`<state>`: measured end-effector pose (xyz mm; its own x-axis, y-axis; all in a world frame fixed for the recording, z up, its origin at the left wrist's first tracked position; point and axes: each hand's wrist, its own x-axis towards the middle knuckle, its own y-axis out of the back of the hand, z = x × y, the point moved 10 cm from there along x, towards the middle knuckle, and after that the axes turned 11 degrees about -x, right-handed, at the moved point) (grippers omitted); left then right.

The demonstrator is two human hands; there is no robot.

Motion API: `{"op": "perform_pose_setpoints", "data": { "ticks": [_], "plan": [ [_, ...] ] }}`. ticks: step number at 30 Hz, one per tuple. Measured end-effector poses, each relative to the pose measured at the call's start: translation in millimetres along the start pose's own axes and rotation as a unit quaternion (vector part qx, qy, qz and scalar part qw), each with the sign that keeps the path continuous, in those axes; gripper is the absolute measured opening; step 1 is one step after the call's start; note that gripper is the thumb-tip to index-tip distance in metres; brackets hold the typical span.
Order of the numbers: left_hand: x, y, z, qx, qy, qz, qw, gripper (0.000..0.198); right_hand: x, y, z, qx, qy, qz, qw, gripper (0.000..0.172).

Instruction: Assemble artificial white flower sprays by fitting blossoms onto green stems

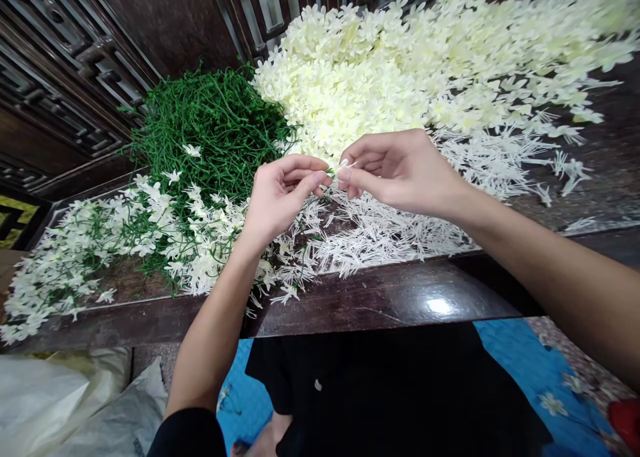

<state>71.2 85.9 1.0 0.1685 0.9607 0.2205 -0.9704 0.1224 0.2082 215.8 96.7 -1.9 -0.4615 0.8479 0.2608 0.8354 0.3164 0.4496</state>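
My left hand [285,190] is closed in a pinch, with a bit of green stem [330,173] showing at its fingertips. Facing it, my right hand [400,170] pinches a small white flower piece [345,165]; its exact shape is partly hidden by the fingers. The fingertips of both hands nearly meet. Behind them lies a big heap of pale yellow artificial petals [360,90]. A tangle of green plastic stems [210,123] sits beyond my left hand. Thin white stamen pieces [390,233] are spread below and right of my hands.
Assembled white flowers on green stems [100,237] cover the left of the dark wooden bench [380,300]. Its carved back [175,23] rises behind the heaps. Pale sacks [60,397] stand at lower left. Blue matting [530,357] and a loose flower [553,403] lie below.
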Motion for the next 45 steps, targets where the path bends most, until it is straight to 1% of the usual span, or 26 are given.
{"op": "perform_pose_setpoints", "data": {
  "ticks": [3, 5, 8, 10, 14, 17, 21, 25, 29, 33, 38, 45],
  "plan": [
    [0.4, 0.0, 1.5, 0.005, -0.012, 0.000, 1.000, 0.010, 0.3, -0.4, 1.3, -0.006, -0.001, 0.001, 1.000, 0.015],
    [0.6, -2.2, 4.7, 0.018, -0.035, -0.012, 0.999, 0.008, 0.1, 0.8, 0.5, -0.006, 0.003, 0.007, 1.000, 0.015],
    [0.6, -4.2, 7.3, 0.046, -0.065, -0.023, 0.997, 0.010, -0.7, 2.4, -2.1, -0.006, 0.012, 0.016, 1.000, 0.017],
    [0.2, -4.8, 6.4, 0.065, -0.071, -0.024, 0.995, 0.011, -1.3, 3.2, -5.1, -0.011, 0.027, 0.021, 0.999, 0.016],
    [-1.5, -8.5, 7.2, 0.107, -0.084, -0.039, 0.990, 0.015, -2.0, 4.4, -11.6, -0.037, 0.070, 0.034, 0.996, 0.007],
    [-3.7, -13.0, 14.6, 0.163, -0.127, -0.056, 0.977, 0.020, -2.3, 3.7, -14.4, -0.058, 0.094, 0.037, 0.993, 0.006],
    [-7.8, -14.8, 24.5, 0.223, -0.203, -0.051, 0.952, 0.018, -2.2, 5.0, -14.1, -0.090, 0.098, 0.045, 0.990, 0.009],
    [-14.5, -17.7, 30.8, 0.252, -0.277, -0.041, 0.926, 0.017, -2.1, 4.5, -15.3, -0.110, 0.099, 0.038, 0.988, 0.014],
    [-19.5, -20.2, 33.4, 0.269, -0.314, -0.030, 0.910, 0.017, -2.2, 4.0, -15.5, -0.100, 0.100, 0.035, 0.989, 0.015],
    [-21.3, -23.2, 33.2, 0.280, -0.321, -0.036, 0.904, 0.019, -2.6, 2.9, -15.4, -0.099, 0.106, 0.039, 0.989, 0.014],
    [-21.4, -24.8, 33.0, 0.271, -0.321, -0.043, 0.907, 0.018, -3.4, 1.3, -12.8, -0.114, 0.085, 0.033, 0.989, 0.016],
    [-20.0, -24.4, 30.2, 0.251, -0.307, -0.045, 0.917, 0.019, -4.4, 0.6, -12.3, -0.128, 0.077, 0.028, 0.988, 0.019]
  ]
}}
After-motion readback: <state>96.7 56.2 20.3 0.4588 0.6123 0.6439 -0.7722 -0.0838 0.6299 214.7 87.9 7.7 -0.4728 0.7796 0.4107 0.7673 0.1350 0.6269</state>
